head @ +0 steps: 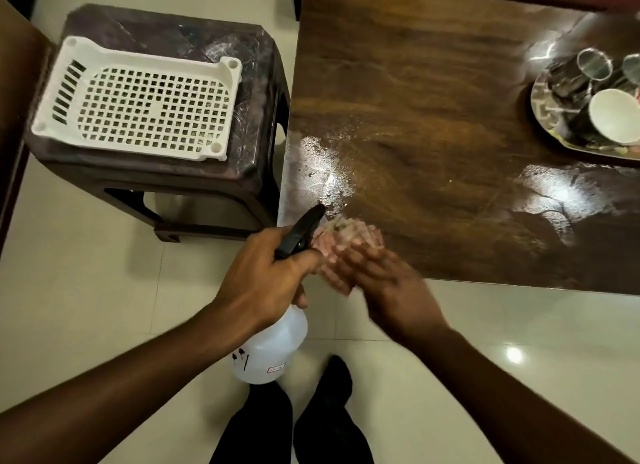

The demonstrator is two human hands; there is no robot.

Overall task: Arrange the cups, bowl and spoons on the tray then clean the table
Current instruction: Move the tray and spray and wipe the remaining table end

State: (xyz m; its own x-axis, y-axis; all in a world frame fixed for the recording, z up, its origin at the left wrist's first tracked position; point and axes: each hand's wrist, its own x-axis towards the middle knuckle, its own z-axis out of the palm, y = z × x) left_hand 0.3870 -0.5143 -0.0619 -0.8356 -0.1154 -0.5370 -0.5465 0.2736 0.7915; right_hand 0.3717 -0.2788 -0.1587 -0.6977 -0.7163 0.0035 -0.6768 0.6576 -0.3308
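**Tray loaded, wiping at the near corner**

Your left hand (266,280) is curled round the neck of the white spray bottle (270,349), with the black trigger head pointing at the near-left corner of the desk (415,100). The bottle hangs off the desk edge, above the floor.

Your right hand (384,283) lies on a pinkish cloth (346,242) at that same corner. It is blurred, so I cannot tell whether the fingers press flat or bunch the fabric.

A wet, speckled patch (322,165) shines just beyond the cloth.

The tray (536,100) sits at the far right of the desk, well apart from your hands. It carries steel cups (588,65) and a white bowl (614,117). Spoons are too small to make out.

The arranging looks done and the cleaning is the step in hand.

The cloth is soft and limp and will likely fold under itself, so spread your palm across its middle. The bottle looks like light plastic, and it is best held at the neck, as you have it. The glossy wet top will probably be slick. If you shift the tray, take it by the rim with both hands, because the cups may slide.
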